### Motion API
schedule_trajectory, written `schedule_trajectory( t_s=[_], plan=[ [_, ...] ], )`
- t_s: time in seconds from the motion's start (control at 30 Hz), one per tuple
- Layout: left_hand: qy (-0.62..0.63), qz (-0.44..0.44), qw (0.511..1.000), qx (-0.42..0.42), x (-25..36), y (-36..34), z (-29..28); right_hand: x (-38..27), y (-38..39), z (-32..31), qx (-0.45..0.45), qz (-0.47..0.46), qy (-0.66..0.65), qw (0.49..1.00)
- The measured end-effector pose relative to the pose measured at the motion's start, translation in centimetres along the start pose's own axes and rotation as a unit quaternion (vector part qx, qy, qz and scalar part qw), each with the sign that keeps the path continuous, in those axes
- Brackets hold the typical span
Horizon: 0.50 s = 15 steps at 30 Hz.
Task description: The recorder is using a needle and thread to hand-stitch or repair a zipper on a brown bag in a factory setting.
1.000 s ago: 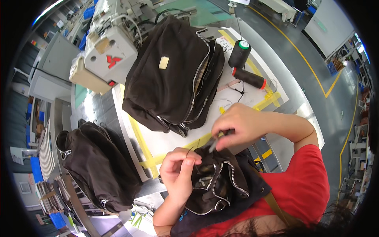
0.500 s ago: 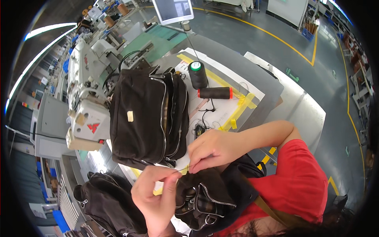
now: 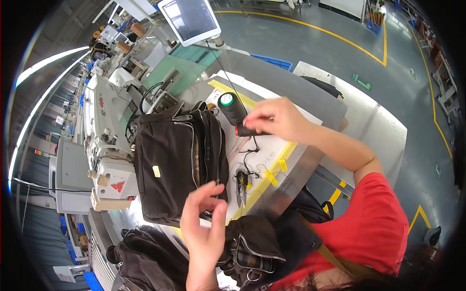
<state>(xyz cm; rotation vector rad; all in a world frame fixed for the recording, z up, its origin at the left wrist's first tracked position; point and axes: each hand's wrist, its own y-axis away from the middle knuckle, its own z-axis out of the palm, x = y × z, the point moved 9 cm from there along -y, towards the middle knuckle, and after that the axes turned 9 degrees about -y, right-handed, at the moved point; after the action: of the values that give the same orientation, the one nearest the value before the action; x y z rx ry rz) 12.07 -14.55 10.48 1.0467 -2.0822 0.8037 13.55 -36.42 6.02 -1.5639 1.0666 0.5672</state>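
My left hand [image 3: 204, 225] is raised beside the large black bag [image 3: 165, 160], fingers loosely bent and apart. My right hand [image 3: 279, 121] reaches over the lying black spool with red ends [image 3: 245, 130], fingertips pinched close to it, what they hold hidden. An upright black spool with a green top [image 3: 233, 109] stands just left of them. Dark thread snips [image 3: 241, 189] lie among loose threads on the paper with yellow tape [image 3: 264, 165]. A small zipped black pouch [image 3: 250, 250] rests at my lap, below my hands.
A grey sewing machine [image 3: 109, 160] stands left of the large bag, another black bag [image 3: 153, 259] below it. A screen [image 3: 189, 19] is mounted at the back. A metal table extension [image 3: 381, 131] is at the right, beside a floor with yellow lines [image 3: 349, 41].
My hands have separated: the right moved up and away to the spools, the left rose slightly and loosened its fingers. The snips held one second ago now lie down. The view has shifted.
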Motion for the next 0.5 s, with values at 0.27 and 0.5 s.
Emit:
schedule_trajectory(
  t_s=[0.27, 0.5],
  plan=[
    [0.013, -0.023, 0.998, 0.048, -3.1, 7.5, -1.8, 6.2, -3.6, -2.0, 0.137, 0.091, -0.153, 0.974],
    [0.050, -0.029, 0.988, 0.143, -4.9, 10.8, -2.9, 6.1, -4.2, -1.8, 0.120, 0.070, -0.095, 0.986]
  ],
)
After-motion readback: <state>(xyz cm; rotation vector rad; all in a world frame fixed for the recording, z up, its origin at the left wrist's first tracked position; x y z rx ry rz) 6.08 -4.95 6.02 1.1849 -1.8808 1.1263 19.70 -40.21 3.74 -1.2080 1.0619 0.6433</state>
